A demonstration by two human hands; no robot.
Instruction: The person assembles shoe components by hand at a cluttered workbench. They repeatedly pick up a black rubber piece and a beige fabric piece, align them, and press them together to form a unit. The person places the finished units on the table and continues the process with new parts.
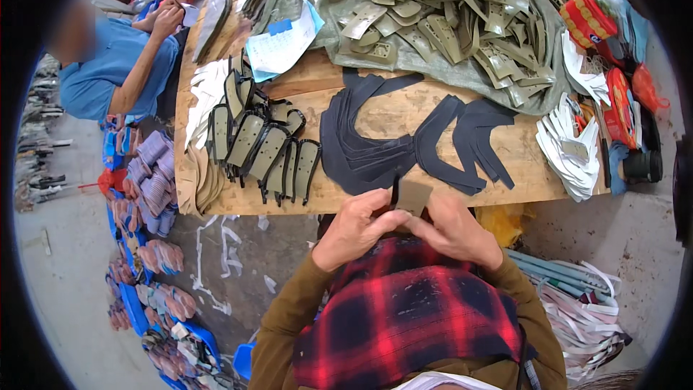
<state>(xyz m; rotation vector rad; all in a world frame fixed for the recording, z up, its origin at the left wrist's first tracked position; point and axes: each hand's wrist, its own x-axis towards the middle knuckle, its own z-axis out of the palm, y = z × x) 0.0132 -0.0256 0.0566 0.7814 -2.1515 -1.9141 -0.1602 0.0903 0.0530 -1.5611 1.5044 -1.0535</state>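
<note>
In front of my body, at the table's near edge, both hands are closed on one small olive-green stiff piece [414, 195]. My left hand [359, 222] pinches its left side, where a black strip [395, 190] runs along the edge. My right hand [456, 224] grips the right side, and the two thumbs meet below it. Just beyond my hands, dark curved fabric cutouts [361, 152] lie fanned out, with more curved cutouts [442, 148] to the right. Olive pieces with black edging [253, 144] stand stacked on the left.
A large heap of olive pieces [440, 14] lies on a green sheet [552, 83] at the back. White cutouts [568, 148] sit at the right, a paper sheet [285, 42] at the back left. A person in blue [123, 65] works left of the wooden table [520, 188]. Bundles [151, 173] cover the floor there.
</note>
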